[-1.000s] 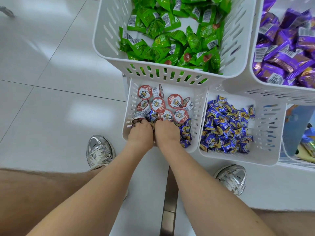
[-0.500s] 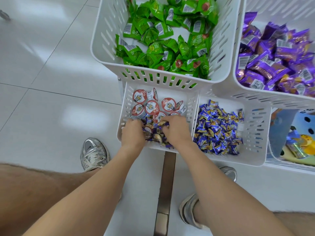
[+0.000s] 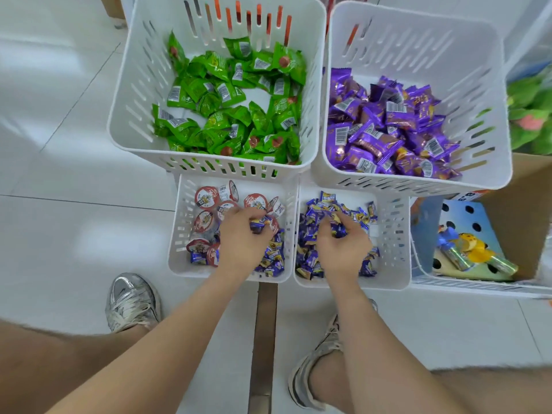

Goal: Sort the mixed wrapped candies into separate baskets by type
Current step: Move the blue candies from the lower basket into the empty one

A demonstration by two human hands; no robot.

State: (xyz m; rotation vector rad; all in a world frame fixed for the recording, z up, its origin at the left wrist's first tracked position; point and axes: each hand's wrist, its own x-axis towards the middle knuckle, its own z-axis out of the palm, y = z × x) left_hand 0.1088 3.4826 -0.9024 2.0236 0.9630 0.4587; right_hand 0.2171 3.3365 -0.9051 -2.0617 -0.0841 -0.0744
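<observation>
The left hand [image 3: 242, 240] is curling its fingers [image 3: 251, 218] round small blue candies [image 3: 260, 226] in the near-left basket [image 3: 179, 264], among roughly eight red-lidded cups [image 3: 206, 196] — the right hand [image 3: 343, 249] is clutching more in the near-right basket [image 3: 394, 273]. The far-left basket [image 3: 125, 127] is holding green candies [image 3: 227, 121], the far-right basket [image 3: 490, 138] purple candies [image 3: 385, 135] — four baskets.

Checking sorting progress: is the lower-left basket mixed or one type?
Mixed: the lower-left basket holds red-lidded cups alongside small blue wrapped candies.

baskets [image 3: 143, 70] — white matt plastic | candy wrappers [image 3: 215, 85] — glossy film | floor tiles [image 3: 59, 234] polished, reflective | shoe [image 3: 131, 303] silvery sheen
</observation>
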